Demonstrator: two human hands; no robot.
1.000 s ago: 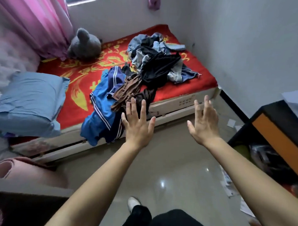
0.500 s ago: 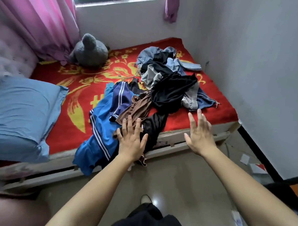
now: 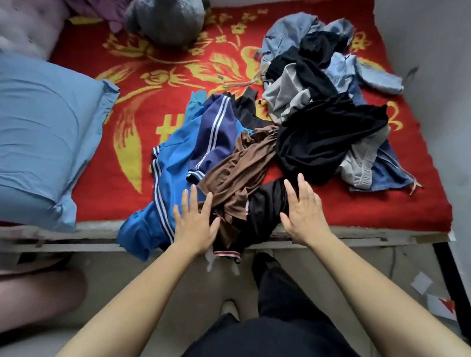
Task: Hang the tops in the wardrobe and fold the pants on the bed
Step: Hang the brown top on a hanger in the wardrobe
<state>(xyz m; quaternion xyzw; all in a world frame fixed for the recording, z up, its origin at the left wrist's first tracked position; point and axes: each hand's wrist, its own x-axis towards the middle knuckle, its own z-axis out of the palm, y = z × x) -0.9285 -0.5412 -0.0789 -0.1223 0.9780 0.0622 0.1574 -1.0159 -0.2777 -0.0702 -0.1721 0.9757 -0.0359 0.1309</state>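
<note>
A heap of clothes lies on the red and yellow bed cover (image 3: pixel 139 136). At its near side a blue garment with white stripes (image 3: pixel 173 159) hangs over the bed edge, next to a brown garment (image 3: pixel 240 165) and a black one (image 3: pixel 265 206). Farther right lie a larger black garment (image 3: pixel 328 136) and grey and light blue pieces (image 3: pixel 341 69). My left hand (image 3: pixel 194 222) hovers flat with spread fingers over the blue and brown garments. My right hand (image 3: pixel 303 211) is held out flat beside the black garment at the bed edge. Neither hand holds anything.
A blue pillow (image 3: pixel 39 132) fills the bed's left side and a grey plush toy (image 3: pixel 166 13) sits at the back. A grey wall (image 3: pixel 449 79) runs along the right. My dark trouser leg (image 3: pixel 272 288) stands on the tiled floor, where paper scraps (image 3: pixel 424 283) lie at right.
I have come up to the bed, and both hands have moved forward from over the floor to the near edge of the clothes heap, still flat and holding nothing.
</note>
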